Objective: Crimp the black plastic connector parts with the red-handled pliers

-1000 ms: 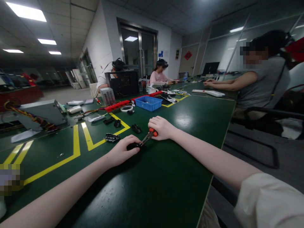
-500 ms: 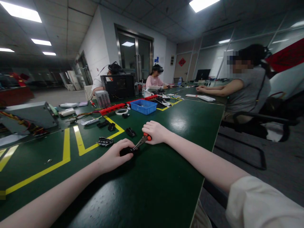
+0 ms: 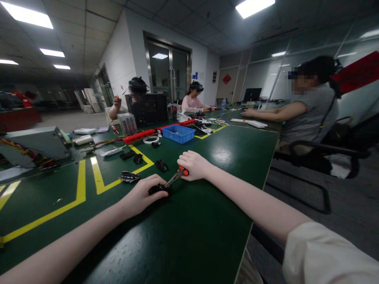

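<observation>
Red-handled needle-nose pliers (image 3: 177, 176) are gripped in my right hand (image 3: 194, 165), their jaws pointing left and down. The jaw tips meet a small black plastic part (image 3: 157, 189), which my left hand (image 3: 148, 191) pinches between thumb and fingers. Whether the jaws have closed on some piece of it is too small to tell. Just beyond my left hand lie another black part (image 3: 161, 165) and a black-and-silver part (image 3: 129, 176) on the green tabletop (image 3: 189, 232).
A blue bin (image 3: 178, 135) stands ahead, beside a red strip (image 3: 142, 136) and a white ring (image 3: 151, 139). Farther left are a metal power supply (image 3: 38, 144) and a black case (image 3: 151, 108). Several people sit around the table, one close on the right (image 3: 316, 98).
My hands and the pliers stay almost in place, with the black part slightly turned. Across the table, a person behind the black case has lifted their head and raised a hand.
</observation>
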### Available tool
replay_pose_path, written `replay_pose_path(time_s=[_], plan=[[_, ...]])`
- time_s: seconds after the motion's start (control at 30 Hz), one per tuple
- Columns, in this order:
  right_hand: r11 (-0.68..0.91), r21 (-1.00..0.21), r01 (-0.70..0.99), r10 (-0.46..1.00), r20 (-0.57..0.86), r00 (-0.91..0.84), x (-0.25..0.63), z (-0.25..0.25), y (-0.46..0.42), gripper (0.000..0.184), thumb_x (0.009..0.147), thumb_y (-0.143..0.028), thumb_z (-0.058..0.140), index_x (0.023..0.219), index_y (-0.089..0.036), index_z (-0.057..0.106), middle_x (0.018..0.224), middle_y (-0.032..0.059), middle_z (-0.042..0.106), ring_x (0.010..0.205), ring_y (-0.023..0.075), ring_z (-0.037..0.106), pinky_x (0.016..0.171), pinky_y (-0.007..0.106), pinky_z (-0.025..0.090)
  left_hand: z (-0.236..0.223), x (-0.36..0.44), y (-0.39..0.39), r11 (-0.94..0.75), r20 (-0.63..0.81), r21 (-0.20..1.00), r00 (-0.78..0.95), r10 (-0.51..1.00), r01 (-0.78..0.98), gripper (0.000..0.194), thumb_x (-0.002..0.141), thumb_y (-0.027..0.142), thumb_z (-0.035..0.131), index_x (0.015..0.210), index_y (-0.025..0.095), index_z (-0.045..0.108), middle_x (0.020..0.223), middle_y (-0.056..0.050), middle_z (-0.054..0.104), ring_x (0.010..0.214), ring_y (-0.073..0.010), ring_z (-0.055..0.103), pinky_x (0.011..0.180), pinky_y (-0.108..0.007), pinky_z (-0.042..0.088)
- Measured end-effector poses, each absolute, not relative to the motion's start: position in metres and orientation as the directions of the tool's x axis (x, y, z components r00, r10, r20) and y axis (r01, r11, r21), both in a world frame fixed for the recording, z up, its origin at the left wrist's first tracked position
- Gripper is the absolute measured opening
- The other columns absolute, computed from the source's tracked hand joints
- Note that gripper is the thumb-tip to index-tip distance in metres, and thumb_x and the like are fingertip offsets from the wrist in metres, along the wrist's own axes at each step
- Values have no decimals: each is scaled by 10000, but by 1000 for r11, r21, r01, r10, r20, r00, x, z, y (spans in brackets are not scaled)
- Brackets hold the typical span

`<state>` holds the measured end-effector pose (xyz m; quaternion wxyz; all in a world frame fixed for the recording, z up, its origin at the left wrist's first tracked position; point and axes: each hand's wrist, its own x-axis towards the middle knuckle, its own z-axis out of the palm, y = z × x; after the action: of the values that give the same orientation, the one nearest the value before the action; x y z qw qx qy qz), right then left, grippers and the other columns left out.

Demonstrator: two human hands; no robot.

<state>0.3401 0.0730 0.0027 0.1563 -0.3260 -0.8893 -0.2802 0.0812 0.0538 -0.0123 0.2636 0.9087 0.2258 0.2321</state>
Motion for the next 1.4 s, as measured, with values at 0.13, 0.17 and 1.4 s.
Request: replay_pose_path(time_s=[0.13,0.17,1.4], plan=[[630,393,669,496,459,-737,340,3,73,249,775,-425,558,745,-180,528,744,51,546,723,188,441,668,307,288,-12,81,53,-772,324,564,781,533,293,232,898,386,578,1021,200,640,987,-51,624,907,-189,599,816,-313,490],[634,389,669,499,455,-738,340,3,72,248,774,-424,559,747,-180,528,742,51,545,721,187,438,667,307,286,-12,81,52,-780,333,556,783,525,287,226,896,378,581,1020,199,638,990,-53,622,908,-189,598,819,-314,492],[651,401,645,515,392,-763,335,5,66,264,774,-439,555,773,-176,542,759,51,554,727,187,447,678,309,288,-11,82,41,-799,365,397,722,588,451,403,819,422,667,1162,227,586,1041,-51,655,911,-218,621,812,-330,475]])
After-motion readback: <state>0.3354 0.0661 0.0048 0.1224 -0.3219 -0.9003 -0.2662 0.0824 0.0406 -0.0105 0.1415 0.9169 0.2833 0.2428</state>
